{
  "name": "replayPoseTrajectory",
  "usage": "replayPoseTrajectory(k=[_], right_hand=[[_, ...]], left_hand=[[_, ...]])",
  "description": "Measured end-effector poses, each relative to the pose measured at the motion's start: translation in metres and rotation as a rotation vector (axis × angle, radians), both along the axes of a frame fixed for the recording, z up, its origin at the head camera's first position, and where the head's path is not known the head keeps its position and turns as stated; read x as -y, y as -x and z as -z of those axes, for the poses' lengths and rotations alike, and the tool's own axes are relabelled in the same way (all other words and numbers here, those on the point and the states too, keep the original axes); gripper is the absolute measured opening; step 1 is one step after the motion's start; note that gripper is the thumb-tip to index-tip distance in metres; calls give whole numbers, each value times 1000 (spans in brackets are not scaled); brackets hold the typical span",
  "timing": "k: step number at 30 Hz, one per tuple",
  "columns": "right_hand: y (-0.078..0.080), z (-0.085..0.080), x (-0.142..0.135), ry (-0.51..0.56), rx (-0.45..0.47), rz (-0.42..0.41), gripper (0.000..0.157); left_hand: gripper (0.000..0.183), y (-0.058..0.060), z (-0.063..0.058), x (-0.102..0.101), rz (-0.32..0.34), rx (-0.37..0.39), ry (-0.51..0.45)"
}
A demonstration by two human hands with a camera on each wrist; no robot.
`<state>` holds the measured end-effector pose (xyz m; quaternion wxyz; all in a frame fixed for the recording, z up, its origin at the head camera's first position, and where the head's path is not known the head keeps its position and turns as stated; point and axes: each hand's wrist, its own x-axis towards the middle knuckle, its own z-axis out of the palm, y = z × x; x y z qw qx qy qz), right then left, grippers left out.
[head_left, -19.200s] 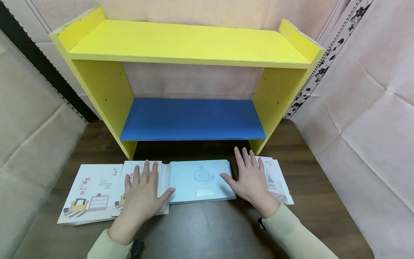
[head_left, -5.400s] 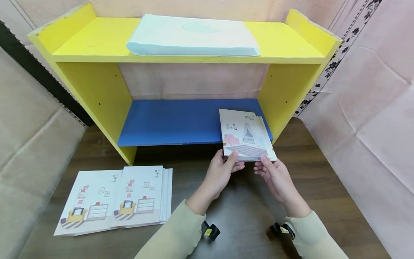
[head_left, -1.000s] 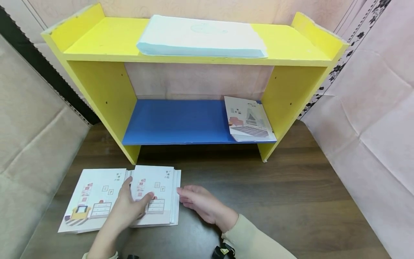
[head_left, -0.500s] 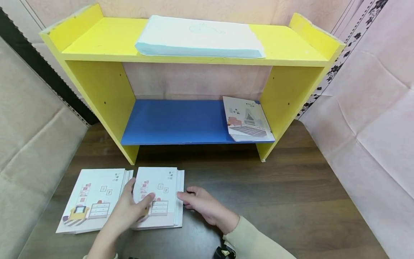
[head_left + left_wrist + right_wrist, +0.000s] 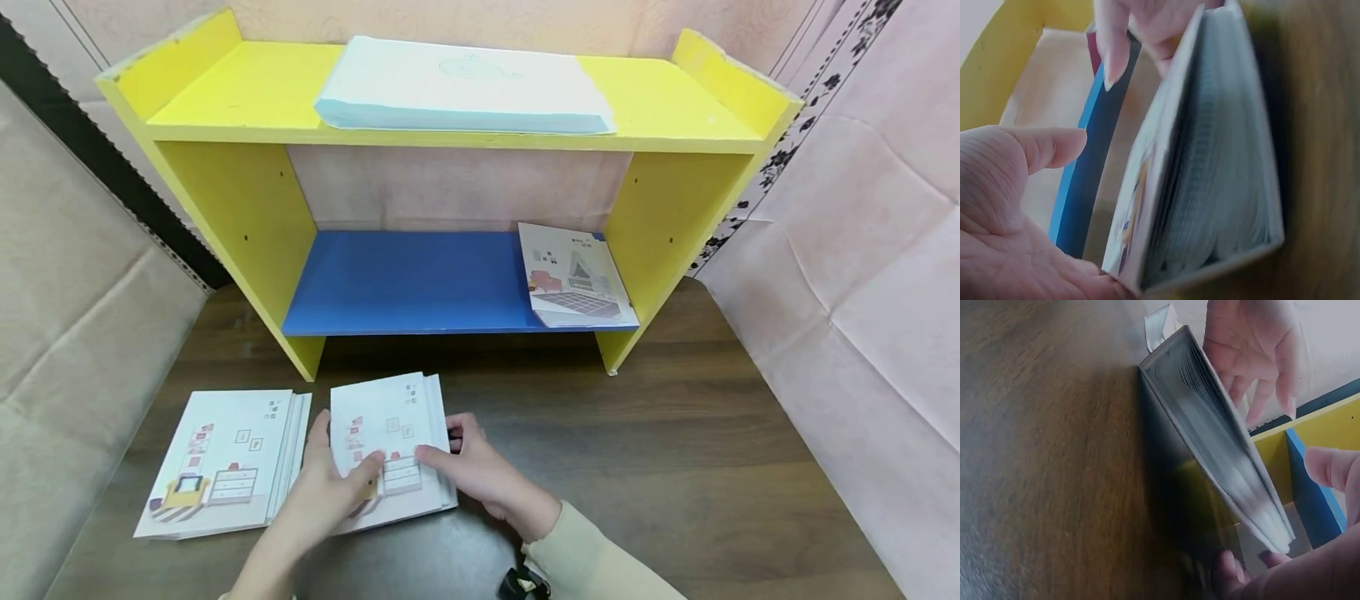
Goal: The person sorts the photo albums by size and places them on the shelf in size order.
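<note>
My left hand (image 5: 333, 479) grips the left side of a thick white book (image 5: 408, 417) with a small furniture drawing on its cover. The left thumb lies over the cover. My right hand (image 5: 480, 467) holds the right edge, thumb on top and fingers beneath. In the left wrist view the book (image 5: 1222, 144) is tilted, its page edges showing between two stiff covers. The right wrist view shows the same book (image 5: 1210, 437) raised at an angle over the wooden table. A matching stack of white books (image 5: 217, 458) lies to its left.
Behind stands a yellow shelf unit (image 5: 217, 200) with a blue middle board (image 5: 412, 283). A white book with a tent drawing (image 5: 577, 283) lies at the board's right end. A pale blue whale-print book (image 5: 465, 87) lies on top. Cloth walls (image 5: 847, 317) flank the table (image 5: 697, 467).
The held book has slid right, away from the left stack, and is now turned and lifted. Both hands moved with it. Earlier, the whale book and tent book went from table to shelf.
</note>
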<state>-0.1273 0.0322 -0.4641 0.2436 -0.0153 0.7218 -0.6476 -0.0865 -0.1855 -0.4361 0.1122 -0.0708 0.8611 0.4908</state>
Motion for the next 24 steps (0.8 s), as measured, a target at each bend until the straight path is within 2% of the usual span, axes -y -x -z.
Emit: replayPoseTrajectory(k=[5,10,16,21,24], right_hand=[[0,0,-4,116,16,2,65],[0,1,-12,152,-2,12,62],[0,-3,-22,244,-48,50,57],[2,-15,-31,240,-93,73,58],[6,-22,-35,247,-121,82,58]], left_hand=[[115,-5,-2,-13,-8,-17,2],[113,-8,-8,-21,-20,-58,-14],[105,-9,-14,-25,-43,-101,-115],[93,-9,-13,-30,-46,-139,-193],[87,-8,-11,-35,-32,-137,-231]])
